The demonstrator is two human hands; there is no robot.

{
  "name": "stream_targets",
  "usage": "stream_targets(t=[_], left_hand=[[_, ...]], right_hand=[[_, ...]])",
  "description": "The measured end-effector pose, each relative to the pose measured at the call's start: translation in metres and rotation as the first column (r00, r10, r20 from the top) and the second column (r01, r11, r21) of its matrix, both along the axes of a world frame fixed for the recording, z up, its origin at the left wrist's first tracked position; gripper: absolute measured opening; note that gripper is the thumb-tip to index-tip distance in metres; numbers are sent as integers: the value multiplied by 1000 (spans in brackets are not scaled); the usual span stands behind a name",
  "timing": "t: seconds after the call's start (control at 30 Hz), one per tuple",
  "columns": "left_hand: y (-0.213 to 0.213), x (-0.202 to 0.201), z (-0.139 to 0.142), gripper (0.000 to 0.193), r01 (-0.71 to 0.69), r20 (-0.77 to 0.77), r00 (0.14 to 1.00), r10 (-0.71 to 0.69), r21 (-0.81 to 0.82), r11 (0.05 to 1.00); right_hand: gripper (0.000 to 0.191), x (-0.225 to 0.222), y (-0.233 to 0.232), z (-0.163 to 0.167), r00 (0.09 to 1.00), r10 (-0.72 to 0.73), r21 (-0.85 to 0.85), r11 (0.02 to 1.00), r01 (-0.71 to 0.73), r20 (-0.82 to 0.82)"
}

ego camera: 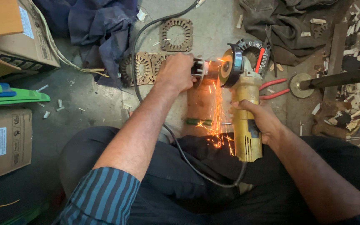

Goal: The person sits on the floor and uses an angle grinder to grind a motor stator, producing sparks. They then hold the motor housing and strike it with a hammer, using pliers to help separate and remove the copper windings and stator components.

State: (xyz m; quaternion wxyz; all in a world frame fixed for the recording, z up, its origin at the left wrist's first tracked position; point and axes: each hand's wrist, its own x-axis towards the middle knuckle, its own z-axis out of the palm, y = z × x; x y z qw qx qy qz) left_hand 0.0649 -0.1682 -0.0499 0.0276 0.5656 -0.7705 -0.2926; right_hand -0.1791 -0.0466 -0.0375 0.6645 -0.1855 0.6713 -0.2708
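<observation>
- You work in soft, even daylight on a grey floor (213, 29), shadows faint.
- Orange sparks (217, 121) glare brightest at centre.
- The near left corner falls dim.
- Edges bend slightly; focus stays sharp.

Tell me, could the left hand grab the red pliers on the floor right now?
Probably not right away. The left hand is busy gripping a small metal part, and the yellow grinder with its spinning disc and sparks sits between it and the red pliers. The right hand is nearer.
</observation>
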Motion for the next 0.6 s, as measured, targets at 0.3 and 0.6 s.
stream_targets(t=[0.3, 0.6], left_hand=[[1, -2, 4, 36, -42, -19, 999, 42, 14, 999], [1, -2, 4, 34, -28, -8, 1000, 28, 0, 1000]], right_hand=[[37, -5, 1, -7, 1000, -2, -6, 1000, 3, 19], [44, -4, 1, -4, 1000, -3, 5, 1000, 3, 18]])
